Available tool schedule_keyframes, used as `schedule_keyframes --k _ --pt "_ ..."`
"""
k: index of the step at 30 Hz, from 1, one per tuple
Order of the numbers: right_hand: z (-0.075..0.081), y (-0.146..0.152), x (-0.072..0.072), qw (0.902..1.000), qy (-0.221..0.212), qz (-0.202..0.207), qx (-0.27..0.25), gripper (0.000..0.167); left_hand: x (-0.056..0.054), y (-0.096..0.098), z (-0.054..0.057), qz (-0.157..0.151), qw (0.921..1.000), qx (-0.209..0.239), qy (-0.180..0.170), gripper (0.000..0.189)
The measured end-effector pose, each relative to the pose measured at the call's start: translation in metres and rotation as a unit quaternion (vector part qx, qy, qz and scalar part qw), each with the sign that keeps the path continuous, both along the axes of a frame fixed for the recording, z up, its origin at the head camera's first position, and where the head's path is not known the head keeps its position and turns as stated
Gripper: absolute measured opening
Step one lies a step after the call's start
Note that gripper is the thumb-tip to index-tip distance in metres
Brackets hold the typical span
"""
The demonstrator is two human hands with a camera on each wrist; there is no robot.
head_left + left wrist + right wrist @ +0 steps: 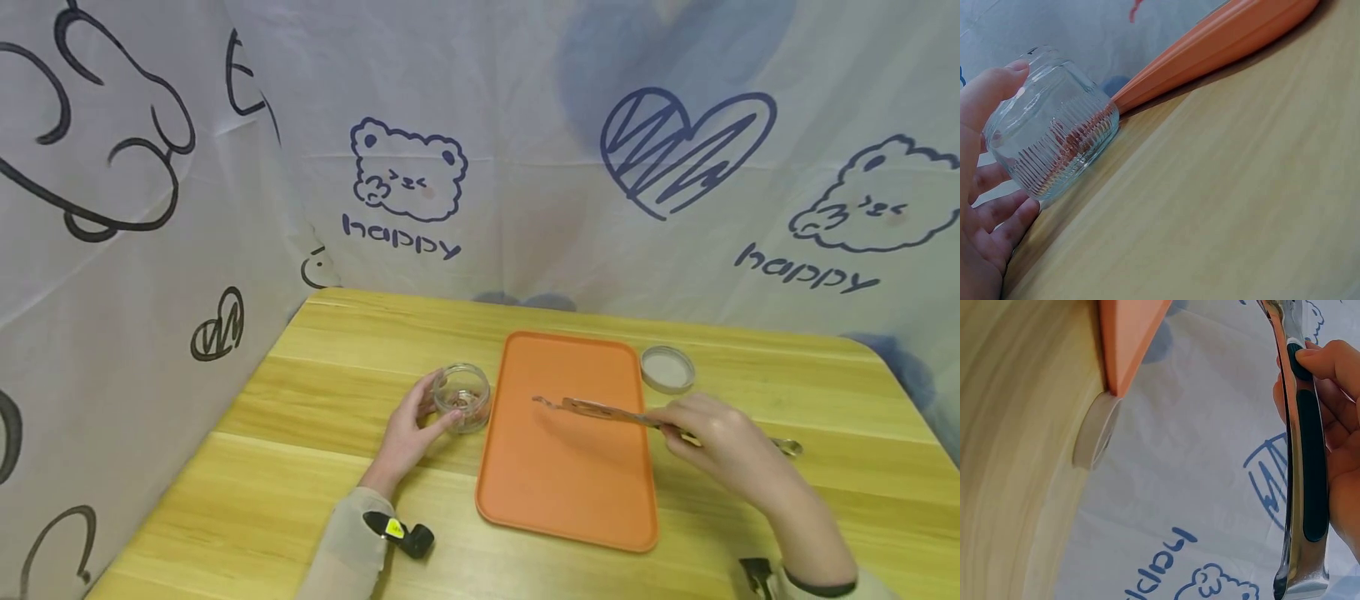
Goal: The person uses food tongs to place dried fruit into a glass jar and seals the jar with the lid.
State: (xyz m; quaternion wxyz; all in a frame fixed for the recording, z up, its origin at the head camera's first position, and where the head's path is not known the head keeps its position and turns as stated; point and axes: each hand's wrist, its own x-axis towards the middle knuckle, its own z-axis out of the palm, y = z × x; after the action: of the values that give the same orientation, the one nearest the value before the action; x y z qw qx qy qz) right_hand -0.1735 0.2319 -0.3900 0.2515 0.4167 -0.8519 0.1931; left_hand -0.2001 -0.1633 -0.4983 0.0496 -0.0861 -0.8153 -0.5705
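My left hand [405, 433] holds a small ribbed glass jar [472, 417] at the tray's left side, thumb near the rim and fingers around the far side. Reddish-brown bits [1072, 144] lie in the bottom of the jar. In my right hand [723, 442] are metal tongs [615, 412] with dark grip pads [1313, 462], pointing left over the orange tray [566, 500]. A small, thin reddish piece [546, 402] is at the tips of the tongs, above the tray surface. Its exact kind is too small to tell.
A round, shallow jar lid [667, 369] lies on the wooden table [360, 350] by the tray's upper right corner. White printed cloth [525, 208] hangs behind the table and along its left side.
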Motion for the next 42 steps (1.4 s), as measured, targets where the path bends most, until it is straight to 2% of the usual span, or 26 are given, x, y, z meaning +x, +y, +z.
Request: schedule_keyframes --k 10,12,13,14,15,17,19,21,27,32,36,42 --pt "0.009 -0.023 -0.013 1.0 0.002 0.005 0.004 0.059 -0.002 -0.001 -0.003 0.0 1.0 0.0 0.001 0.069" --pt "0.011 -0.028 -0.016 0.9999 0.001 0.008 0.009 0.038 -0.002 -0.001 -0.003 0.0 1.0 -0.001 0.005 0.07" --pt "0.012 -0.031 -0.017 0.9999 0.001 0.007 0.013 0.026 0.0 0.0 0.002 -0.001 1.0 0.001 0.004 0.069" --pt "0.013 -0.035 -0.019 0.9999 0.001 0.008 0.015 0.014 0.0 0.001 0.002 -0.001 1.0 0.002 0.005 0.069" --pt "0.014 -0.038 -0.02 0.9998 0.002 0.01 0.018 0.008 0.003 0.002 0.007 -0.002 1.0 0.001 0.003 0.069" --pt "0.016 -0.045 -0.022 0.9996 -0.001 0.017 0.021 0.026 0.007 0.005 0.016 -0.005 1.0 0.004 0.002 0.068" --pt "0.017 -0.053 -0.025 0.9994 -0.002 0.025 0.024 0.026 0.012 0.007 0.025 -0.008 0.9999 0.006 0.003 0.067" --pt "0.018 -0.06 -0.028 0.999 -0.003 0.037 0.025 0.024 0.012 0.007 0.025 -0.008 0.9999 0.006 0.009 0.067" --pt "0.018 -0.077 -0.036 0.9978 -0.006 0.06 0.026 0.02 0.0 0.002 -0.003 0.002 0.9999 0.004 0.015 0.068" --pt "0.019 -0.09 -0.041 0.9972 -0.012 0.069 0.028 0.019 -0.002 0.0 -0.007 0.006 0.9999 0.004 0.015 0.068" --pt "0.019 -0.098 -0.043 0.9968 -0.019 0.068 0.038 0.018 -0.001 0.002 -0.001 0.003 0.9999 0.012 0.007 0.068" --pt "0.017 -0.106 -0.044 0.9957 -0.034 0.068 0.053 0.018 0.012 0.007 0.026 -0.01 0.9998 0.011 0.011 0.067"
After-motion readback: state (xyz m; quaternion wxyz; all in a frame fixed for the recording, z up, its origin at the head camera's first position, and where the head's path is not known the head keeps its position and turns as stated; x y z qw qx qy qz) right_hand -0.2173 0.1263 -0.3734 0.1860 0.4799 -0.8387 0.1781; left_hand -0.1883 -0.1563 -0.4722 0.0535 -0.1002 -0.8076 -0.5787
